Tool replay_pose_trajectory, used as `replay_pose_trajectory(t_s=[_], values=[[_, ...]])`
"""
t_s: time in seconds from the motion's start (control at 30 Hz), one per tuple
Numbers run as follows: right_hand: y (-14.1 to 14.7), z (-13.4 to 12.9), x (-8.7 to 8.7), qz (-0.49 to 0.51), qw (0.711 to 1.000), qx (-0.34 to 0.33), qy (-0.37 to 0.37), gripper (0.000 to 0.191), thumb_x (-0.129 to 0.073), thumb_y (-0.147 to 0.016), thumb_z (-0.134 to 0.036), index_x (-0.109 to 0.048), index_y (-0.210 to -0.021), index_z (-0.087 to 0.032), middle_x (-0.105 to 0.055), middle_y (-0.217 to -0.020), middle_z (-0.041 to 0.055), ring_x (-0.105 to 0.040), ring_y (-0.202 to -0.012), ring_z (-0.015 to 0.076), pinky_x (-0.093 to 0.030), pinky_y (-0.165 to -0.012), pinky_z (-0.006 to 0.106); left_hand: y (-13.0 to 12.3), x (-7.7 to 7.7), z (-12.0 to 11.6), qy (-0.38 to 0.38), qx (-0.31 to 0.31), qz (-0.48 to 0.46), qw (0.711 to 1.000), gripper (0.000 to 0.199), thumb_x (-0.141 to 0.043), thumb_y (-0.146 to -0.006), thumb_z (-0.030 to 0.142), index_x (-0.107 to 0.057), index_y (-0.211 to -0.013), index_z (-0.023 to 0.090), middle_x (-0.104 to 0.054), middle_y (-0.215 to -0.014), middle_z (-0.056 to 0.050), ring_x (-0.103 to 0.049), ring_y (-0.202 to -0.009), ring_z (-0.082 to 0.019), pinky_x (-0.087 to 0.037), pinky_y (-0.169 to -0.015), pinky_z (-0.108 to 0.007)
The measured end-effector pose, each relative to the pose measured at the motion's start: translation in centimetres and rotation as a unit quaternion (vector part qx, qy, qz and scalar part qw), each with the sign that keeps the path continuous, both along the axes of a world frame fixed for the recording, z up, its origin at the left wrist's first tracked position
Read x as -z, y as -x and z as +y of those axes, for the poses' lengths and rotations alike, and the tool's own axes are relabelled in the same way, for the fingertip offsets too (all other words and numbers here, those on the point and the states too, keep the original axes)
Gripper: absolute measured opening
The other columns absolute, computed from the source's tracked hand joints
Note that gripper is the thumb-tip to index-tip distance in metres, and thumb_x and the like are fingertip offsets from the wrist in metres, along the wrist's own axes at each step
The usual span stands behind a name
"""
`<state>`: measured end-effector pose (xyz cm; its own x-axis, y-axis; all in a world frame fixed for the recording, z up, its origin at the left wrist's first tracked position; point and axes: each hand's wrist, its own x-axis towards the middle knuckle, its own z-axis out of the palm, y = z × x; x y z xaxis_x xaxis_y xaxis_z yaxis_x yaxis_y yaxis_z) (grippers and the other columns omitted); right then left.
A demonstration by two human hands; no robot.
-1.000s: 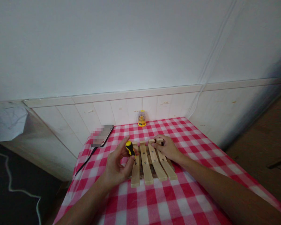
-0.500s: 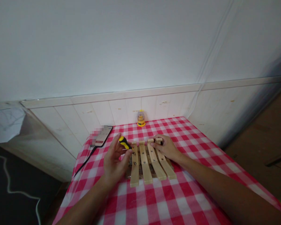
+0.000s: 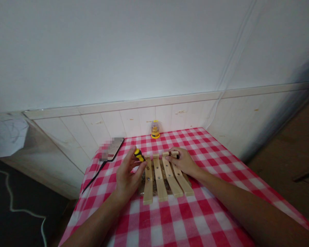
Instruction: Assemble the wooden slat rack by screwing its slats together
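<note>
Screwdriver (image 3: 138, 154) in left hand (image 3: 127, 176), its tip indistinct.

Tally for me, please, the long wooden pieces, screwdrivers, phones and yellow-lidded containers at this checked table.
Long wooden pieces: 4
Screwdriver: 1
Phone: 1
Yellow-lidded container: 1
Total: 7
</note>
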<state>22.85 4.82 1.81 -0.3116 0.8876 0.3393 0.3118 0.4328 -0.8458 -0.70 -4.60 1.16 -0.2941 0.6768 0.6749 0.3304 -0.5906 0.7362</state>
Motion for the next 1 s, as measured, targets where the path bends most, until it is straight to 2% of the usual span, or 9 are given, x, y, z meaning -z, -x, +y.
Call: replay_pose_trajectory(t_s=[0.47,0.77,1.0], values=[[0.00,-0.21,-0.22,0.007,1.000,-0.008,0.007,0.015,-0.075,-0.082,-0.037,-0.070,-0.084,-0.023,-0.071,-0.077,0.0007,-0.066,-0.073,0.0200,-0.050,-0.066,0.030,-0.18,-0.18,0.32,0.004,-0.013,0.016,1.000,0.062,-0.082,-0.087,0.027,-0.060,-0.145,0.027,-0.077,-0.105,-0.003,-0.078,-0.083,-0.016,-0.069,-0.072,-0.028],[-0.03,-0.16,-0.33,0.002,1.000,-0.006,0.004,0.014,-0.076,-0.082,-0.035,-0.071,-0.083,-0.022,-0.072,-0.078,0.0009,-0.067,-0.074,0.0206,-0.052,-0.070,0.032,0.15,-0.08,0.16,0.027,0.003,0.025,0.999,0.062,-0.079,-0.090,0.027,-0.057,-0.149,0.027,-0.078,-0.108,-0.004,-0.080,-0.089,-0.018,-0.069,-0.081,-0.031],[0.01,-0.12,-0.22,0.004,1.000,-0.005,0.000,0.014,-0.076,-0.082,-0.035,-0.070,-0.083,-0.022,-0.072,-0.077,0.0007,-0.066,-0.073,0.0203,-0.051,-0.068,0.031,0.34,-0.23,0.01,0.039,0.050,0.028,0.998,0.067,-0.071,-0.097,0.024,-0.046,-0.159,0.024,-0.079,-0.111,-0.008,-0.081,-0.098,-0.020,-0.067,-0.087,-0.032]])
